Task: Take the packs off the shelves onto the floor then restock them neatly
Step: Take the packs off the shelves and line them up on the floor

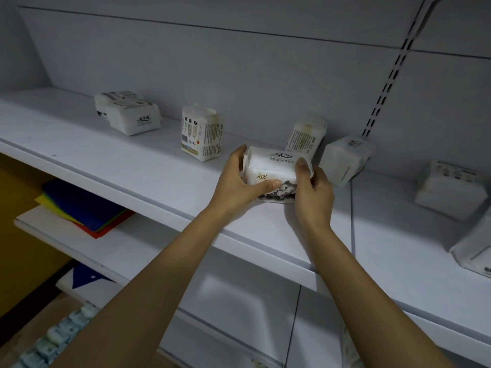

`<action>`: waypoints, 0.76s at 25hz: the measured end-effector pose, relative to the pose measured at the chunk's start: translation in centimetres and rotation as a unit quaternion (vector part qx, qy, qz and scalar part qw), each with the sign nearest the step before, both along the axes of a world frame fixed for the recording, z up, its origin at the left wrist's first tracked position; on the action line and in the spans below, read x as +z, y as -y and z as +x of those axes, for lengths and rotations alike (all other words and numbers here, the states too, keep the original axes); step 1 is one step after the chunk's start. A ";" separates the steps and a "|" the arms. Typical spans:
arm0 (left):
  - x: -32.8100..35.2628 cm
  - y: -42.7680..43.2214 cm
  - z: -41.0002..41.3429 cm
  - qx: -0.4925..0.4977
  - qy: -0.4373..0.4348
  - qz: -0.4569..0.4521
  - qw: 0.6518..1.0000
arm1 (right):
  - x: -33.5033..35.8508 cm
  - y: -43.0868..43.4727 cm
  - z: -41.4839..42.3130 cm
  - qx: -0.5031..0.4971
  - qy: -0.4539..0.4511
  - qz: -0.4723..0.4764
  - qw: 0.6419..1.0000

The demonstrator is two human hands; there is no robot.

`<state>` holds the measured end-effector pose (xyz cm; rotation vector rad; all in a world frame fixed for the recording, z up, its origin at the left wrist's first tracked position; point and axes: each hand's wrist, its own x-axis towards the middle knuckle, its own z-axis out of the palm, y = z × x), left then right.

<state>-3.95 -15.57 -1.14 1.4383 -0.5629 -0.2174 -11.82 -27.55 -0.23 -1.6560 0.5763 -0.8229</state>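
Observation:
Both hands hold one white pack [271,168] with "kol" lettering, just above the top white shelf [148,171]. My left hand [236,181] grips its left end, thumb across the front. My right hand [313,187] grips its right end, thumb on top. Behind it one pack [305,134] leans upright and another [345,160] lies tilted. An upright pack [202,134] stands to the left, and a lying pack [127,112] is at the far left. Further packs, one [449,189] and another [475,248], lie at the right.
A slotted black upright [388,83] runs up the back panel at the right. Below, a lower shelf holds coloured paper sheets [85,205]. A row of pale blue items [58,338] lies at the bottom left, beside a yellow wall [16,235].

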 end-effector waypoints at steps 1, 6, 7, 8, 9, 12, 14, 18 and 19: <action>-0.2 0.0 0.1 0.005 0.002 0.007 1.000 | 0.0 0.0 0.0 -0.001 0.000 -0.002 1.000; 0.0 -0.2 0.1 0.023 0.037 0.059 0.997 | 0.2 -0.2 -0.1 -0.005 0.000 0.007 1.000; 0.0 -0.2 0.2 0.020 0.034 0.060 0.997 | 0.2 -0.2 -0.1 -0.005 0.001 0.009 1.000; -0.2 -0.2 0.3 0.011 0.029 0.061 0.998 | 0.2 -0.1 -0.1 -0.004 0.005 0.011 1.000; -0.3 -0.1 0.4 -0.001 0.024 0.064 0.998 | 0.2 -0.2 -0.1 -0.002 0.011 0.007 1.000; -0.6 0.3 1.0 -0.022 -0.009 0.064 0.998 | -0.5 -0.3 0.1 0.000 -0.009 -0.092 0.996; -0.7 0.3 1.2 -0.020 -0.030 0.056 0.998 | -0.8 -0.5 0.2 0.009 -0.057 -0.186 0.981; 0.4 -0.4 0.2 -0.048 -0.043 0.013 0.998 | 0.5 -1.6 -1.1 0.004 -0.113 -0.260 0.959; 0.7 -0.9 -0.4 -0.055 -0.037 0.005 0.998 | 1.0 -2.1 -1.8 -0.010 -0.116 -0.281 0.953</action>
